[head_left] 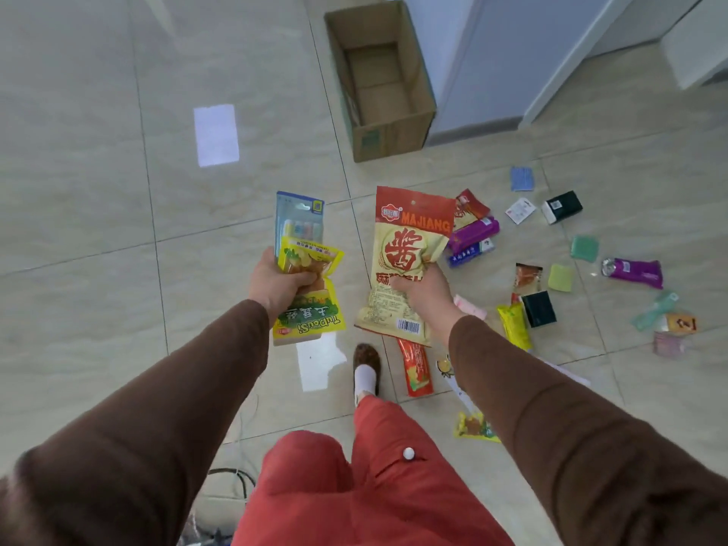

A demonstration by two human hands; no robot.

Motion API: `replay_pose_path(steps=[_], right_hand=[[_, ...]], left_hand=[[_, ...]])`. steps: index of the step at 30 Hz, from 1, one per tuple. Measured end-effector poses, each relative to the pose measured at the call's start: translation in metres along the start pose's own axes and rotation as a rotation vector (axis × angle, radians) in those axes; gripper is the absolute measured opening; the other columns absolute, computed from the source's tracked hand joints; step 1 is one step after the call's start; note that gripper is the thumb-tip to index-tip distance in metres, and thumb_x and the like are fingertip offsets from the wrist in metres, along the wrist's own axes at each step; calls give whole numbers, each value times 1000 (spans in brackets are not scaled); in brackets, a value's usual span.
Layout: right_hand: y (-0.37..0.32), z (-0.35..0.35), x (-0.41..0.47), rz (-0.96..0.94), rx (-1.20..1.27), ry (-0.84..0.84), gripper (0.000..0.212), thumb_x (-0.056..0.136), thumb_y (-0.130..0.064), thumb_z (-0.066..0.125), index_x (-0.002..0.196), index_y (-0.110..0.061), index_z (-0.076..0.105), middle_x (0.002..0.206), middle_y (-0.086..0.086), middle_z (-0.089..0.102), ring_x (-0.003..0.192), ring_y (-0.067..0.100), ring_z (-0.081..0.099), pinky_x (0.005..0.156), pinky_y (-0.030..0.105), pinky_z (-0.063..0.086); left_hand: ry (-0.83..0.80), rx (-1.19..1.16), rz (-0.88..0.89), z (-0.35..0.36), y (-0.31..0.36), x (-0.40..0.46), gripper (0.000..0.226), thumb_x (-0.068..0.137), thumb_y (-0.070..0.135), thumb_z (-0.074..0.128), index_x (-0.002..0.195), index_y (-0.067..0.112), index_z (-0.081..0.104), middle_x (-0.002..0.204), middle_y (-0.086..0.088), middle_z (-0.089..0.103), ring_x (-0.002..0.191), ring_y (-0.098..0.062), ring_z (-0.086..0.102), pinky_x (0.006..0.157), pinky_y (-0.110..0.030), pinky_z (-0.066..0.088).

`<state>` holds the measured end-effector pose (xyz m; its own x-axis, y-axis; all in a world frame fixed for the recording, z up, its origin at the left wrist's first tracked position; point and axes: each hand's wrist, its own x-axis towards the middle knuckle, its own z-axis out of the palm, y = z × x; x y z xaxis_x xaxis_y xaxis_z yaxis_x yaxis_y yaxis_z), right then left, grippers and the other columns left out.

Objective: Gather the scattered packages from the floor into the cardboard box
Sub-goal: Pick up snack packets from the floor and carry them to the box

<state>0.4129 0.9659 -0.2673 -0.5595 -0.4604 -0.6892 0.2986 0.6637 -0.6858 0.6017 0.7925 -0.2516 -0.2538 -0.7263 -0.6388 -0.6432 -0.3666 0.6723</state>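
Observation:
My left hand (275, 283) grips a yellow snack bag (309, 309) together with a blue blister pack (301, 220), held above the floor. My right hand (423, 291) is closed on a large red and cream MAJIANG pouch (407, 246). The open cardboard box (423, 88) stands on the floor ahead, beyond both hands, and looks empty inside. Several packages lie scattered on the tiles to the right: a purple pack (474, 232), a black box (561, 206), a second purple pack (634, 271), a yellow bag (514, 325) and a red sachet (415, 366).
A white cabinet or door panel (492, 61) stands right behind the box. My foot in a slipper (366, 366) is planted beside the red sachet. Cables (232, 478) lie on the floor at the lower left. Glossy tiles stretch away to the left.

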Motion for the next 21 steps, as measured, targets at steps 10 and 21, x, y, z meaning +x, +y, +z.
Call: replay_pose_path(steps=[10,21], right_hand=[[-146,66,105,6,41,19,35,88,-14,75,120,-20,62,108,-9,71,104,15,66,96,38,52],[-278,129,208,83,127,195,38,88,-20,77,121,-20,58,115,-5,70,107,18,66,96,39,52]], left_hand=[[-8,11,9,-69,112,143,55,66,12,87,112,17,58,100,-4,75,85,-21,74,82,-40,61],[-182,181,77,-129,250,315,49,66,12,86,104,24,57,97,-4,75,87,-24,74,85,-41,59]])
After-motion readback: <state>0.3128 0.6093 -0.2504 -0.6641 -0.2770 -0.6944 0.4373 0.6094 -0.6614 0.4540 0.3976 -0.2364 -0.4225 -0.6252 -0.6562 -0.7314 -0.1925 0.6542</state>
